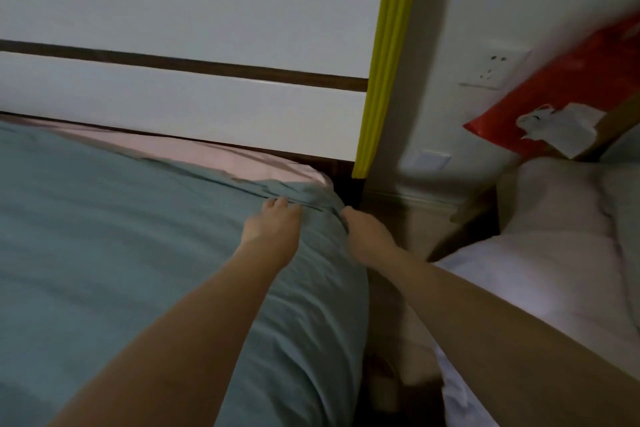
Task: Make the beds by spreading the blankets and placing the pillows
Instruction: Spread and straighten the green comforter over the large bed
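Observation:
A grey-green blanket (pixel 121 253) covers the bed on the left, its top edge folded just short of the headboard. A strip of pink sheet (pixel 214 156) shows beyond that edge. My left hand (pixel 273 225) lies on the blanket near its top right corner, fingers bent into the fabric at the fold. My right hand (pixel 363 232) grips the blanket's corner at the side of the mattress. On the right lies white bedding (pixel 554 246) of a second bed. No pillow can be made out on the left bed.
A white headboard (pixel 173 97) with dark slats stands behind the left bed, with a yellow padded strip (pixel 384 80) along its right edge. A narrow dark gap separates the two beds. A red box (pixel 561 107) leans at the right wall below a wall socket (pixel 491 69).

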### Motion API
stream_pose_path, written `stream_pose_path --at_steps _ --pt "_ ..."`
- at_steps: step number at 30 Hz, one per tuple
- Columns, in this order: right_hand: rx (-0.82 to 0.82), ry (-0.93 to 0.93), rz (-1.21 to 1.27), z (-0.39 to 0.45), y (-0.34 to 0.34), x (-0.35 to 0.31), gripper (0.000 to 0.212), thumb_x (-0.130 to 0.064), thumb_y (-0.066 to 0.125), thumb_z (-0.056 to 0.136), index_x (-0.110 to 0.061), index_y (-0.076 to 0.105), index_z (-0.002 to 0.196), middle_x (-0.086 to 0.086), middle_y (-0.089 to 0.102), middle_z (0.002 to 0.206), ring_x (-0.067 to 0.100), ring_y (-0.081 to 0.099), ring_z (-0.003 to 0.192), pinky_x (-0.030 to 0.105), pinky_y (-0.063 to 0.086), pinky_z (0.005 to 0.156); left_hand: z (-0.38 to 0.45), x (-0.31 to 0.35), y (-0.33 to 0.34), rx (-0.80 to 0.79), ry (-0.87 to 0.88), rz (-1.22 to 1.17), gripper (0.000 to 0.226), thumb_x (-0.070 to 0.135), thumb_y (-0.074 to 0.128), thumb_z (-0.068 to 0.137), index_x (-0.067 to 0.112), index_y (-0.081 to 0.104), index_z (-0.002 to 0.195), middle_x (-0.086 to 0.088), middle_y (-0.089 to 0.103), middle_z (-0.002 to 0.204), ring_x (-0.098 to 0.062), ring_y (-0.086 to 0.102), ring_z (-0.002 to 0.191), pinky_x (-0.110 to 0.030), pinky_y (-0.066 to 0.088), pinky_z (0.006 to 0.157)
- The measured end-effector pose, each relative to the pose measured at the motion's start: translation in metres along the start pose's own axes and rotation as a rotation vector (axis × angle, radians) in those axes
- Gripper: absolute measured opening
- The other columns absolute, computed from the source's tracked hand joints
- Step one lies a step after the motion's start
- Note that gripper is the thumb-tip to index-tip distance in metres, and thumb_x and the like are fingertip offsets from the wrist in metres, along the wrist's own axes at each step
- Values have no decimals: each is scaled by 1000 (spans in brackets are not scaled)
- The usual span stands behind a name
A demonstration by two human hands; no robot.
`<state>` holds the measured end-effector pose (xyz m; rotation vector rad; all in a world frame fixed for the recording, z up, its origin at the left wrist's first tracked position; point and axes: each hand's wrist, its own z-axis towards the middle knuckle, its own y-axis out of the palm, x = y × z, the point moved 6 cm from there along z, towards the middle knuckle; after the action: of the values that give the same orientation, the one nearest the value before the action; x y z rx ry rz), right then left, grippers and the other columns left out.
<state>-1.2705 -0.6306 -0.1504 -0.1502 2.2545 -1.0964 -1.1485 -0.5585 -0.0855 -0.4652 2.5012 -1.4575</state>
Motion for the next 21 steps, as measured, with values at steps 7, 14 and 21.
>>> stream_pose_path --at_steps 7,14,21 --pt "-133 -85 127 93 28 17 88 -16 68 76 -13 15 148 13 52 129 33 50 118 38 42 98 85 -10 30 5 -47 -36 66 40 54 93 13 23 145 -7 39 139 -26 36 130 -41 44 94" --pt "-372 -87 117 84 47 50 28 -26 65 84 -11 63 108 -1 55 106 18 55 97 31 46 79 109 -5 18 -190 14 175 50 50 41 97 15 52 130 -10 47 130 -28 43 122 -40 42 91" --pt "-92 -100 693 66 -6 40 21 -30 49 98 -19 58 83 -3 60 81 7 59 77 19 40 65 125 5 -25 154 -67 -77 29 36 40 99 27 66 108 -4 64 113 -29 59 104 -31 39 71"
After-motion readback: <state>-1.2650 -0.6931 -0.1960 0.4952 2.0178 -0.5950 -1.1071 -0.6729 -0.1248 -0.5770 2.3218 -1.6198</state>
